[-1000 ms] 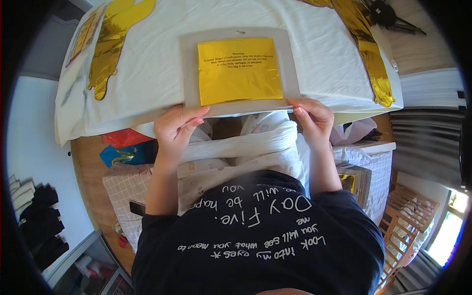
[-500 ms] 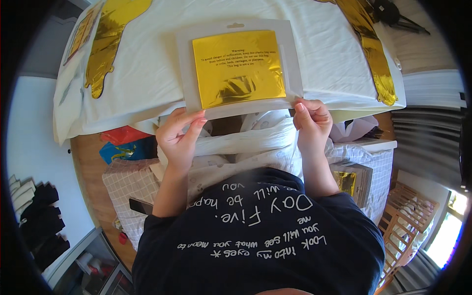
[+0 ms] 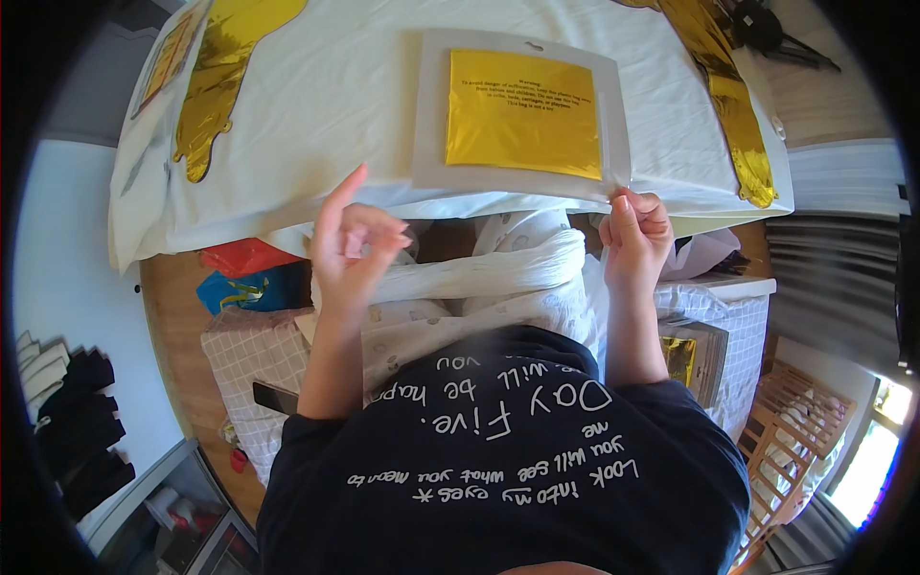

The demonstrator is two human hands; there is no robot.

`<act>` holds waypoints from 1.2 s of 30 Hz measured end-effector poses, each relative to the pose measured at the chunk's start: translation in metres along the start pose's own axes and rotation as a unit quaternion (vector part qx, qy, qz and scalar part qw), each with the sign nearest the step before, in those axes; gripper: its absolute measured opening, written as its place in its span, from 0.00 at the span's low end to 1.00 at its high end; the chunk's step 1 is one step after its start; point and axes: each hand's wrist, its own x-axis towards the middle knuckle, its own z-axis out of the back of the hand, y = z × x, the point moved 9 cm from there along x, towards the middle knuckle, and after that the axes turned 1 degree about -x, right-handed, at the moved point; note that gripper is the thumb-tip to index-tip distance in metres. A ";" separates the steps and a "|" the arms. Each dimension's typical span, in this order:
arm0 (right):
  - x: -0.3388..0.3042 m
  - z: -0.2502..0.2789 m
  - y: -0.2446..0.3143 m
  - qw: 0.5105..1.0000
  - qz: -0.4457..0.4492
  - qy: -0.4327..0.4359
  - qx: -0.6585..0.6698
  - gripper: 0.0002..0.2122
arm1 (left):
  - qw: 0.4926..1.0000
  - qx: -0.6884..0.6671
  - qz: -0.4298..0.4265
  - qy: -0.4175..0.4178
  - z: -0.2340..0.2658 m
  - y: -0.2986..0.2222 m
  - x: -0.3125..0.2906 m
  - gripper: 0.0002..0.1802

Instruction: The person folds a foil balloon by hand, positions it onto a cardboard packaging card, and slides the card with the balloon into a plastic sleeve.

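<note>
A flat clear plastic packet with a hang hole lies over the white-covered table, and folded shiny gold foil shows inside it. My right hand pinches the packet's near right corner between thumb and fingers. Apart from the packet, my left hand hovers near the table's front edge, empty, its index finger stretched out and the other fingers loosely curled.
Long gold foil pieces lie at the table's left and right. A black tool rests at the far right. A dark phone and a stack of packets sit on the checked seat beside me. Below the table is a blue bag.
The packet has shifted right and turned slightly clockwise, carried by my right hand. My left hand has let go of its near left corner and its fingers have spread.
</note>
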 end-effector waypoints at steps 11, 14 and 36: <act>-0.006 -0.004 -0.003 0.997 0.021 0.068 -0.019 0.02 | 0.997 0.002 -0.058 0.049 -0.027 -0.002 0.007 0.24; -0.004 -0.003 -0.005 0.997 0.018 0.069 -0.011 0.02 | 0.979 0.141 -0.082 0.119 -0.029 -0.008 0.007 0.17; -0.022 -0.019 -0.006 0.999 0.006 -0.029 -0.017 0.04 | 0.997 0.047 0.026 -0.063 -0.008 0.015 -0.016 0.06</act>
